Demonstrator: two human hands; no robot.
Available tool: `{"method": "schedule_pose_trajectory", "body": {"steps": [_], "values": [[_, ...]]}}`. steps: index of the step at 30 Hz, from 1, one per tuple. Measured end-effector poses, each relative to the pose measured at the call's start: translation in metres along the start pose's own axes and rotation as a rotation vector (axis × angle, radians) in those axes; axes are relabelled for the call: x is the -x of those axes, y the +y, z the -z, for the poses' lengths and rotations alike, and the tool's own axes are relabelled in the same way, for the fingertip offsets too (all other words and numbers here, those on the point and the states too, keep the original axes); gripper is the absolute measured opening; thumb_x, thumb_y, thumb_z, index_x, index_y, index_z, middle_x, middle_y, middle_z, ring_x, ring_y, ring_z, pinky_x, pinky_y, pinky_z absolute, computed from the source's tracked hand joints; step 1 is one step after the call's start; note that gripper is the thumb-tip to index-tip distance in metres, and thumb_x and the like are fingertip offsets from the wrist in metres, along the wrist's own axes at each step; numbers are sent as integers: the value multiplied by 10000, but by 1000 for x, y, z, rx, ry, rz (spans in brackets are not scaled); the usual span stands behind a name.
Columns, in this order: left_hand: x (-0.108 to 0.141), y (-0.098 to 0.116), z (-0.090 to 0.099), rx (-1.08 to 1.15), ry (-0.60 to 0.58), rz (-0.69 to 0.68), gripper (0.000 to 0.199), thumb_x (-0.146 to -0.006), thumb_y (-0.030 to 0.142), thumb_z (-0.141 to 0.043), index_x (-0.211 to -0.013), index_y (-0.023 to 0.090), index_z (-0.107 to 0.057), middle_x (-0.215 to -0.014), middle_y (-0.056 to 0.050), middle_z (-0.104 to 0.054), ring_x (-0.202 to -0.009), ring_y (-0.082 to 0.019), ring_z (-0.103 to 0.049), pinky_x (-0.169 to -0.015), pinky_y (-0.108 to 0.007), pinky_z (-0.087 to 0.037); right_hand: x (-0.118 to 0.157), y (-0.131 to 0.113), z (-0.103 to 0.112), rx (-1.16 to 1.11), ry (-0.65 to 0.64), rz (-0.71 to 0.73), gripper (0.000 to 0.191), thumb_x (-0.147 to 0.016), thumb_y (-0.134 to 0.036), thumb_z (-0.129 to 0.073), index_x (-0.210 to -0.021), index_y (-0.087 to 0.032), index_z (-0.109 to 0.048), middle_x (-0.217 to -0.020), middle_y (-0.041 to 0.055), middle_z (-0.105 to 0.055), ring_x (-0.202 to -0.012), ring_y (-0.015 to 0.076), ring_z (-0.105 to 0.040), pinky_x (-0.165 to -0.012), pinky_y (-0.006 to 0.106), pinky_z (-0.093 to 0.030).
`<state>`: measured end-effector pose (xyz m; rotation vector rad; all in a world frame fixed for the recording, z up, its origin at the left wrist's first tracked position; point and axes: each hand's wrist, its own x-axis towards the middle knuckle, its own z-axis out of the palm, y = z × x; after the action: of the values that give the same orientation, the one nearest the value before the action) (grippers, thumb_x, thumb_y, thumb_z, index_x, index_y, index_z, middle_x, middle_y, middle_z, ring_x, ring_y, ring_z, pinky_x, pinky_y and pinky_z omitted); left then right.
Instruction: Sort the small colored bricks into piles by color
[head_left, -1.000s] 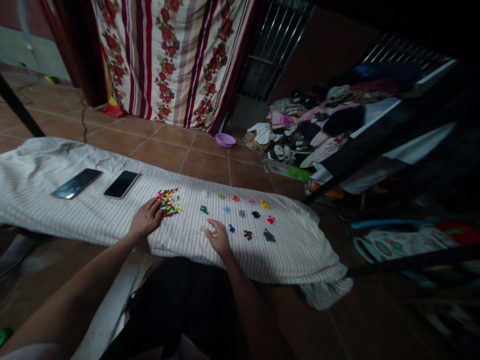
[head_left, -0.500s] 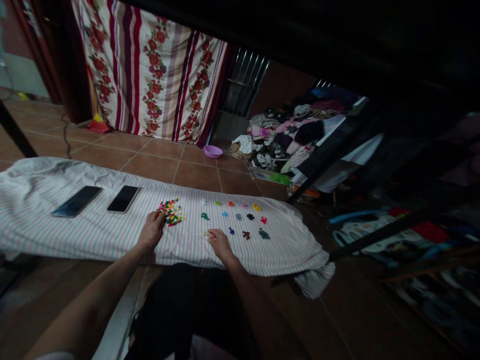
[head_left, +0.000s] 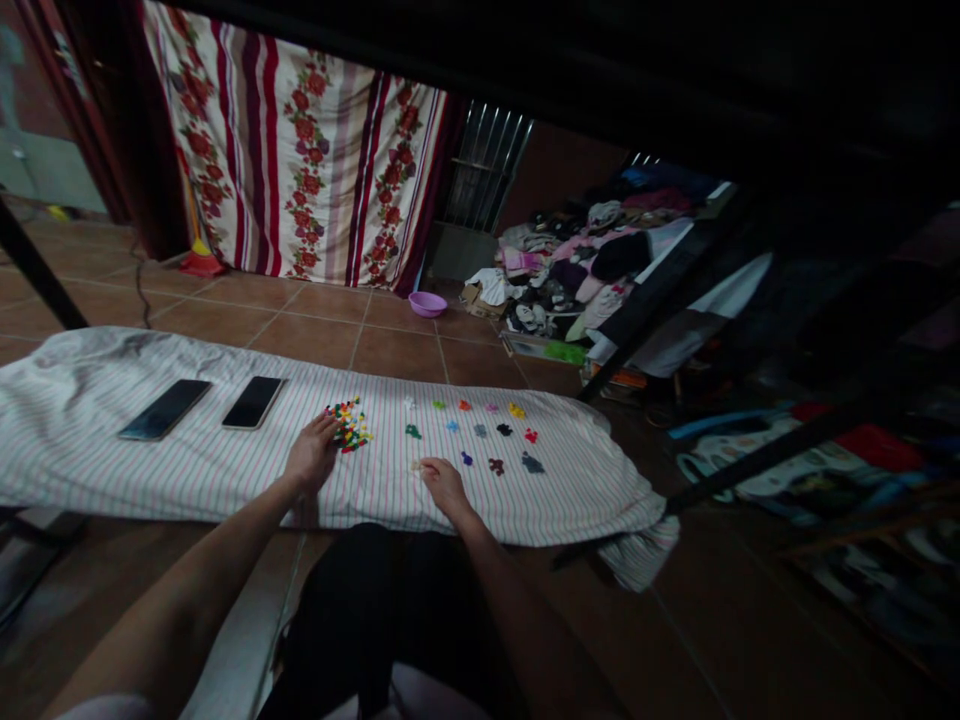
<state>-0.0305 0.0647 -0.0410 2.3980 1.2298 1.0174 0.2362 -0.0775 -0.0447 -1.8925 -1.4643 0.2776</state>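
My left hand [head_left: 312,452] lies with fingers stretched out at the left edge of a mixed pile of small coloured pieces [head_left: 351,428]. My right hand [head_left: 444,484] is closed in a pinch beside a small beige cluster [head_left: 417,465]; anything between its fingertips is too small to make out. Beyond and right of it, small one-colour clusters lie in rough rows, among them a dark green one [head_left: 413,431], a purple one [head_left: 466,458], a brown one [head_left: 496,466], a dark grey one [head_left: 532,462] and a yellow one [head_left: 517,410].
A striped cloth [head_left: 225,470] covers the low surface. Two phones, one larger [head_left: 166,408] and one smaller [head_left: 253,402], lie at the left. Past the far edge are a purple basin [head_left: 427,304], a broom [head_left: 201,258] and a clothes heap [head_left: 577,260]. Dark metal bars flank the surface.
My left hand's fingers have straightened out beside the mixed pile. My right hand stays pinched by the beige cluster. The whole view has shifted slightly.
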Motion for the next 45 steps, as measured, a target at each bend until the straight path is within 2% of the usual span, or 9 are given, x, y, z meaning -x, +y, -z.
{"method": "schedule_pose_trajectory", "body": {"steps": [7, 11, 15, 22, 26, 30, 33, 38, 45], "values": [[16, 74, -49, 60, -223, 71, 275, -821, 193, -551, -1081, 209, -637, -1047, -82, -615, -873, -170, -647, -833, -311, -541, -7, 8, -6, 121, 33, 1, 346, -707, -33, -539, -919, -212, -747, -869, 48, -697, -822, 178, -648, -781, 270, -504], [14, 109, -76, 90, -334, 109, 263, -795, 145, -564, -1047, 189, -622, -1001, -69, -597, -845, -154, -637, -804, -283, -523, -11, 7, -10, 110, -23, 53, 353, -734, -30, -531, -945, -213, -747, -905, 45, -699, -852, 169, -651, -812, 266, -502], [8, 125, -86, 116, -408, 109, 196, -791, 119, -561, -964, 178, -630, -1010, -76, -583, -883, -156, -633, -833, -279, -507, -13, 8, -10, 38, -83, 55, 373, -760, -21, -532, -989, -223, -746, -962, 42, -719, -875, 162, -668, -817, 263, -517], [12, 138, -86, 129, -378, 86, 231, -865, 180, -517, -1078, 179, -607, -1043, -94, -565, -941, -176, -621, -884, -318, -504, -10, 8, 1, -37, -107, 67, 382, -828, -48, -527, -1109, -224, -717, -1089, 51, -729, -956, 164, -676, -875, 279, -517], [16, 138, -87, 115, -358, 71, 228, -870, 222, -531, -1083, 183, -601, -1092, -92, -550, -958, -181, -614, -898, -339, -510, -12, 18, 28, 59, -95, 70, 340, -856, -84, -536, -1122, -201, -714, -1139, 76, -704, -1059, 178, -634, -944, 291, -477], [16, 131, -89, 85, -323, 19, 337, -876, 319, -563, -1194, 209, -563, -1188, -98, -534, -1017, -205, -606, -896, -360, -522, -20, 42, 62, 218, -55, -29, 297, -881, -130, -556, -1119, -211, -715, -1195, 80, -681, -1124, 212, -588, -997, 338, -424], [17, 122, -94, 64, -285, -49, 384, -866, 358, -587, -1224, 222, -556, -1190, -93, -542, -1006, -202, -615, -887, -358, -537, -26, 58, 74, 298, -97, -80, 303, -889, -172, -578, -1163, -221, -696, -1233, 80, -661, -1143, 223, -574, -1004, 349, -403], [20, 113, -103, 69, -237, -114, 393, -882, 408, -570, -1221, 208, -572, -1139, -96, -558, -986, -203, -623, -896, -361, -548, -33, 69, 65, 302, -180, -62, 325, -882, -204, -603, -1200, -219, -668, -1174, 77, -652, -1087, 198, -592, -957, 307, -419], [18, 113, -104, 69, -257, -149, 373, -914, 415, -515, -1207, 198, -591, -1082, -94, -568, -928, -189, -632, -893, -358, -549, -27, 71, 50, 232, -149, 54, 194, -870, -131, -576, -973, -225, -711, -985, 56, -648, -976, 190, -596, -903, 315, -453]]}}
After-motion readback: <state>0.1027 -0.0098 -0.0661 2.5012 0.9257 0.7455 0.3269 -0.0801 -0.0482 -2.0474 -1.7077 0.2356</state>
